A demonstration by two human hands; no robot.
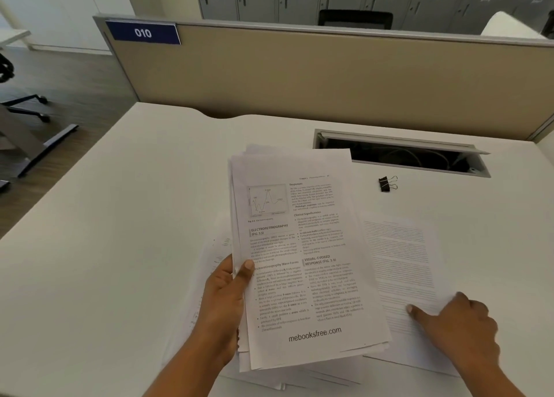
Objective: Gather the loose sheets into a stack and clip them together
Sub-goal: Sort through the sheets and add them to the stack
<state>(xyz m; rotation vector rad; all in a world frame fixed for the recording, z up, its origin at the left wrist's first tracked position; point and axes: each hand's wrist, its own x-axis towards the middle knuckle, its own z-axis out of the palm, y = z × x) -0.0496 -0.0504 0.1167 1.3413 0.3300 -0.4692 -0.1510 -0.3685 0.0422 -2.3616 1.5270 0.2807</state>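
Head view: left hand (223,300) grips a stack of sheets (299,255) by its left edge, thumb on the top page, the other fingers hidden under the paper. The stack is lifted and tilted over the white tabletop (120,216), edges uneven, several pages fanning out at the top and bottom left. The top page is printed in two columns with a small line graph at upper left.

Readable headings: "ELECTRORETINOGRAPHY (FIG. 3.3)", "Clinical Significances", "VISUAL-EVOKED RESPONSE (FIG. 3.4)", "Responses", and "mebooksfree.com" in larger type at the foot. Body text is too small to read.

Right hand (458,324) rests on a loose sheet (401,264) lying flat on the tabletop just right of the stack, index finger stretched out and pressing the paper, other fingers curled, holding nothing (the hand is a bit blurred). That sheet's print is faint, unreadable.

More loose pages (209,264) lie flat under and left of the stack, mostly covered; some run off the bottom edge.

A black binder clip (387,183) sits on the tabletop, well apart from the stack, near a cable slot (401,153) with its flap open and wires dimly seen inside.

Behind is a beige partition (299,75) with a blue sign (143,32) reading "010". The grey lockers (299,0) carry number tags, too blurred to be sure of.
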